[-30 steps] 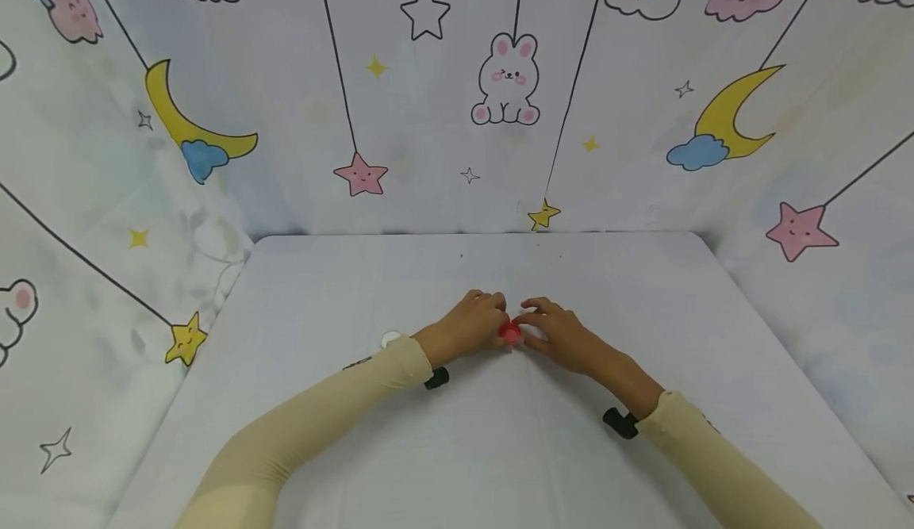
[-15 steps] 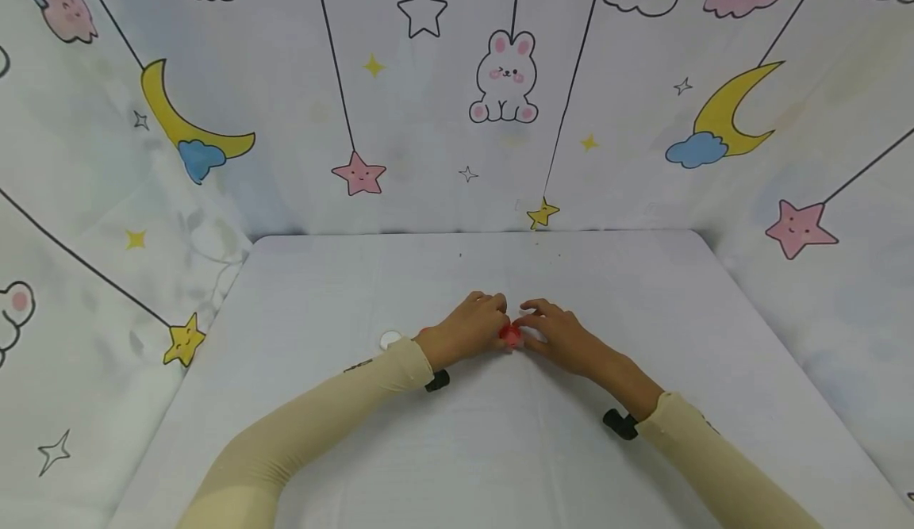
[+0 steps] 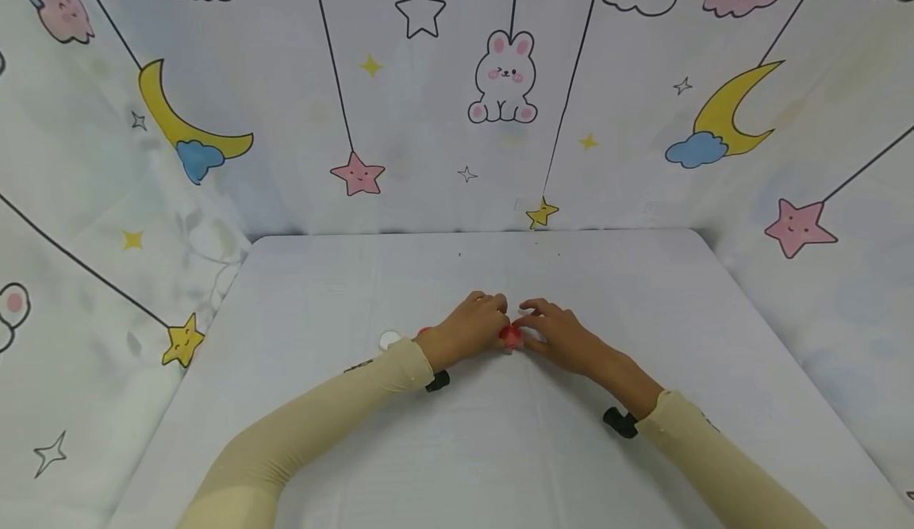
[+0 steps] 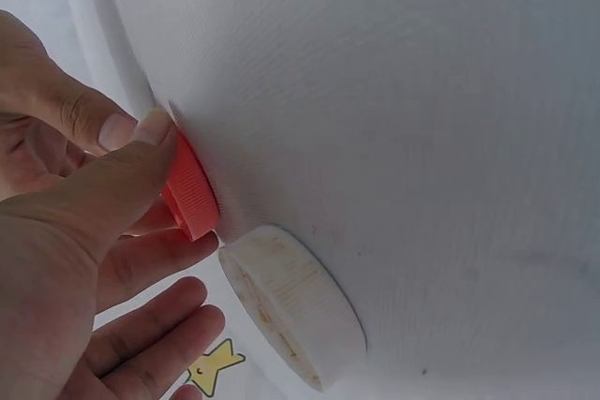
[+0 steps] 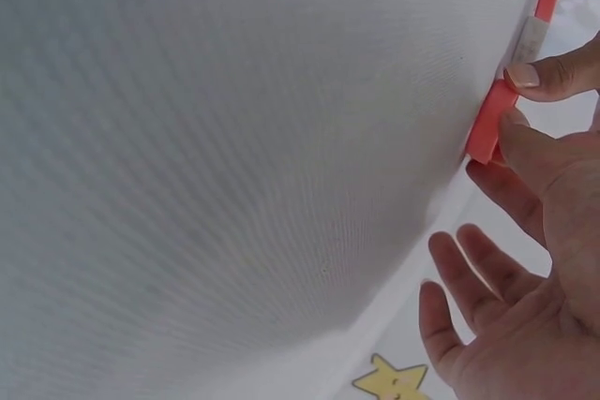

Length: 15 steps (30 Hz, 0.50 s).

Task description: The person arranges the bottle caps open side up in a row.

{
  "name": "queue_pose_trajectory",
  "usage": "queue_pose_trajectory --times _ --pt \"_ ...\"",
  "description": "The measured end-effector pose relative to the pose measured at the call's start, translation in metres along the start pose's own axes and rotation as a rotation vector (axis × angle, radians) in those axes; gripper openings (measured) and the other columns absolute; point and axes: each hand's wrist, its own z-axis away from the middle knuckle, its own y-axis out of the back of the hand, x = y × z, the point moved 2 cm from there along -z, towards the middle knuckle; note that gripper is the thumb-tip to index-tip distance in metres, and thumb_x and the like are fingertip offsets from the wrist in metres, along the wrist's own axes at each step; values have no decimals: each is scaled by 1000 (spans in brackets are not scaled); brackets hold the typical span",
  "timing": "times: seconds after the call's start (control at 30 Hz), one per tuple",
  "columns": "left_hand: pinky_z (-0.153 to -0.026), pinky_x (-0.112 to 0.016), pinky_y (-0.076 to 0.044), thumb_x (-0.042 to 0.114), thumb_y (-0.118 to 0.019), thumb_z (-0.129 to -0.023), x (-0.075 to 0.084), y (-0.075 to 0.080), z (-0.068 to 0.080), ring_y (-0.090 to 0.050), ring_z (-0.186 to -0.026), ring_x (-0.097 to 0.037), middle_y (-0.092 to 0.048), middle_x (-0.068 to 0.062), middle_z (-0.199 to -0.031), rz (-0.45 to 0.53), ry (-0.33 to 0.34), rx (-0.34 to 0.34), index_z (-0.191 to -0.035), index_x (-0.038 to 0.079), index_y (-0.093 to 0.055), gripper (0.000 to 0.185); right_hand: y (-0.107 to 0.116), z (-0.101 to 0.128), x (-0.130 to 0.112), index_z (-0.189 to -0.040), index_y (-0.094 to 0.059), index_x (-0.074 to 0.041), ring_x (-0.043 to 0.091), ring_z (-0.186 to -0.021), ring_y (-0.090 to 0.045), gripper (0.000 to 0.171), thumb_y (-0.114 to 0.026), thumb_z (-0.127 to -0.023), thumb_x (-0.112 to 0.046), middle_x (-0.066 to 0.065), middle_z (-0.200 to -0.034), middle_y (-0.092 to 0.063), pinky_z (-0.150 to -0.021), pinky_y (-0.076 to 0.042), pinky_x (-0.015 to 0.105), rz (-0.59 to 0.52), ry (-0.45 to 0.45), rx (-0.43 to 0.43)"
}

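A red bottle cap (image 3: 510, 336) with ribbed sides lies on the table between my hands. My left hand (image 3: 471, 325) pinches one side of it with thumb and index finger. On the opposite side, my right hand (image 3: 560, 335) holds it between thumb and index finger, the other fingers spread, as the right wrist view shows. Close beside that cap in the left wrist view lies a white cap (image 4: 295, 306) with a stained inside; my left hand hides it from the head camera. Another red cap (image 3: 423, 330) peeks out behind my left wrist.
A second white cap (image 3: 389, 340) lies farther left, near the left sleeve. The caps form a rough row on the white table (image 3: 457, 450). A printed cloth backdrop (image 3: 428, 116) rises behind the table and along both sides.
Both hands stay at the red cap, nearly still. The head view shifts slightly, and the other red cap now shows behind my left wrist.
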Motion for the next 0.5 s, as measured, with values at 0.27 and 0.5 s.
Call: queue_pose_trajectory --times 0.27,0.5 --pt "-110 -40 -46 56 -77 -92 0 -2 1 -68 -112 -18 -67 -1 -125 -50 22 -40 -115 17 -81 45 -1 0 1 -127 -75 -10 38 -129 -62 33 -79 -97 -24 19 -141 -62 -96 -52 65 14 1 -8" --pt "-110 -44 -48 57 -72 -96 -9 4 12 -66 -123 -22 -66 -6 -132 -13 50 -17 -133 13 -72 58 1 3 3 -134 -70 -7 40 -130 -60 37 -75 -100 -22 20 -142 -61 -98 -51 67 11 -44 9"
